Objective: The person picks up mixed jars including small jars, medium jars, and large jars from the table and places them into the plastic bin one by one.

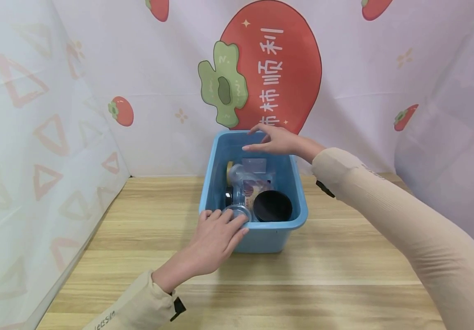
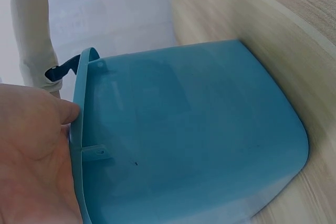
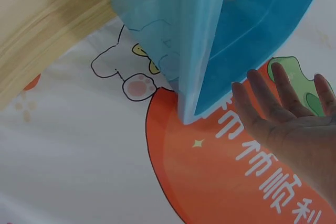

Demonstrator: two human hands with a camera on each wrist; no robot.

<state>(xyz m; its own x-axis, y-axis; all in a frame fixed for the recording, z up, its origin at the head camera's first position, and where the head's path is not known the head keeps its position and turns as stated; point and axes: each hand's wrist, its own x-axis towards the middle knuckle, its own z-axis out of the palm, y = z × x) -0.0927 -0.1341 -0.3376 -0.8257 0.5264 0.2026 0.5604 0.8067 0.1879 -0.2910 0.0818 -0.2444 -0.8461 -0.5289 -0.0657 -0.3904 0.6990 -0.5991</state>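
A blue plastic bin [image 1: 257,238] stands upright on the wooden table, with several items inside. At its near left corner my left hand [image 1: 217,236] holds the rim, fingers curled over the edge; in the left wrist view the thumb [image 2: 67,112] lies against the rim and the other fingertips are hidden. Over the far rim hovers my right hand [image 1: 278,140], fingers spread and loosely bent, holding nothing. In the right wrist view that hand [image 3: 289,114] is beside the bin's edge [image 3: 197,77]. A round black lid [image 1: 272,206] and a clear round container [image 1: 238,211] sit near the front inside.
Deeper in the bin lie a printed packet [image 1: 254,189], clear plastic pieces [image 1: 255,165], and a yellow-edged item [image 1: 229,173]. A wooden tabletop [image 1: 146,256] surrounds the bin. Behind hangs a white cloth [image 1: 154,59] with fruit prints, close to the bin's far side.
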